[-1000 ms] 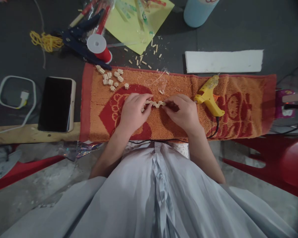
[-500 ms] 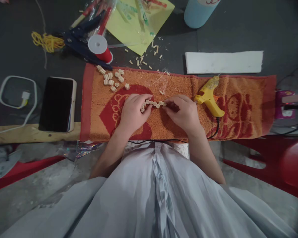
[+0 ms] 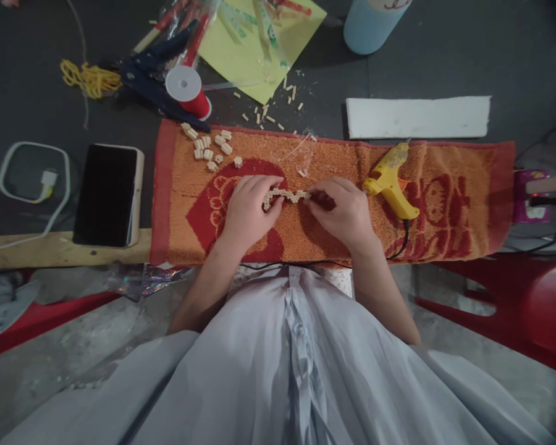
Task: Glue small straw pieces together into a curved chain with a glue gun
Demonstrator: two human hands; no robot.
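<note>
Between my two hands stretches a wavy, curved strip of small pale pieces (image 3: pixel 291 196), held low over an orange and red towel (image 3: pixel 185 204). My left hand (image 3: pixel 252 207) has its fingers closed around the strip's left, bent part and hides some of it. At the strip's right end, the thumb and forefinger of my right hand (image 3: pixel 340 210) pinch it. Right of my right hand lies a yellow glue gun (image 3: pixel 393 182), its nozzle toward the back. Several small pale bundles (image 3: pixel 206 148) sit on the towel's back left, with a single one (image 3: pixel 238 162) nearer my left hand.
A phone (image 3: pixel 104 194) and white cable (image 3: pixel 68 179) lie left. Behind the towel are a red thread spool (image 3: pixel 192 96), dark-blue-handled pliers or cutters (image 3: pixel 152 93), pale stick bits (image 3: pixel 269 118), yellow paper (image 3: pixel 259 80), a white strip (image 3: pixel 417 117) and a blue bottle (image 3: pixel 370 28).
</note>
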